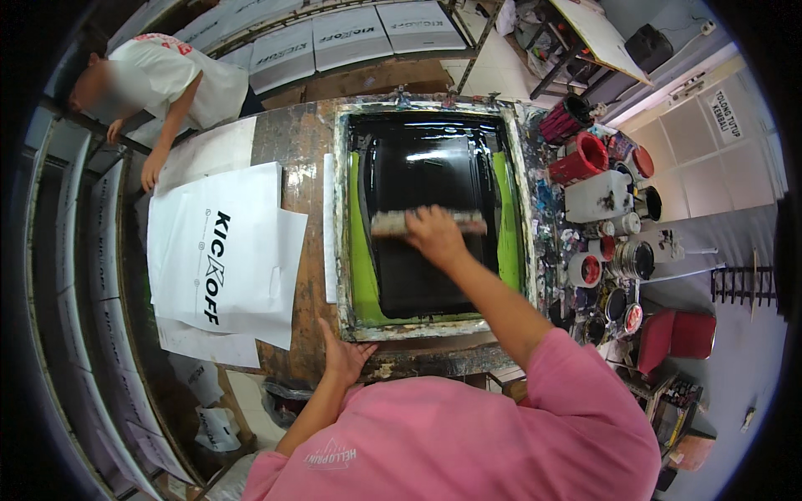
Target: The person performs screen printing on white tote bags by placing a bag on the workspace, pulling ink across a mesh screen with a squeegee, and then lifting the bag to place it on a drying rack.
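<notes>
My right hand (436,238) grips the wooden squeegee (388,223), which lies crosswise over the middle of a screen-printing frame (342,209); the hand and squeegee are slightly smeared by motion. Black ink (422,288) covers most of the screen, glossy and thick at its far end. Green strips (508,242) show along both sides of the mesh. At the frame's near left corner rests my left hand (342,359), thumb and fingers spread, holding nothing. A white sheet's edge (330,242) sticks out from under the frame's left side.
White printed sheets (251,250) lie stacked on the worn table (302,184) at left. A co-worker (180,92) reaches toward them. Ink tubs, including a red one (581,159), crowd the right side. Racks (109,292) with printed sheets stand at far left and behind.
</notes>
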Available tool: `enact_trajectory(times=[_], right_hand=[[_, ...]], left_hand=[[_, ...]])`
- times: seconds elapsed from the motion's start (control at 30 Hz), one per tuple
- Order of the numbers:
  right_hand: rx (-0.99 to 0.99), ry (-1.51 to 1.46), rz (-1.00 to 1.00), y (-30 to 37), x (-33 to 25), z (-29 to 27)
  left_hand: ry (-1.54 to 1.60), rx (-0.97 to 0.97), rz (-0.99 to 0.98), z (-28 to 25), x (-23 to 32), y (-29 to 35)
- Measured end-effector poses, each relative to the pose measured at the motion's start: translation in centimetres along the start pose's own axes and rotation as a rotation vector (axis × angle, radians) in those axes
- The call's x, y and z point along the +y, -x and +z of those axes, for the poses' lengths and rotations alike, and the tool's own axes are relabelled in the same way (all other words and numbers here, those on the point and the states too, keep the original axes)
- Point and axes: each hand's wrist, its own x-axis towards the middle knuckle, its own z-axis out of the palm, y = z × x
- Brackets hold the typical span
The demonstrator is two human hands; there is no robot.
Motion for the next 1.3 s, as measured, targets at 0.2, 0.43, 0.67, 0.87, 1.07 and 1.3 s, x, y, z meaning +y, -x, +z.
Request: enact_trajectory(times=[0.2,0.43,0.67,0.87,1.07,1.3], right_hand=[[0.033,0.040,0.046,-13.7,8.5,1.1],[-0.112,0.009,0.039,-21.0,12.2,-1.5],[-0.066,0.035,0.020,-12.0,6.5,-1.8],[-0.080,-0.027,-0.026,3.5,-5.2,-7.3],[-0.088,-0.138,0.059,8.7,-11.4,-19.0],[0.473,0.167,-0.010,0.9,-10.8,-27.5]], left_hand=[[0.028,-0.048,-0.045,0.6,1.2,0.7],[0.031,-0.120,-0.003,2.5,2.1,3.9],[0.009,-0.183,0.084,3.0,2.2,5.9],[0.000,-0.212,0.211,3.2,1.1,6.9],[-0.007,-0.298,0.422,6.1,1.9,10.8],[-0.315,-0.611,0.877,11.4,7.0,11.3]])
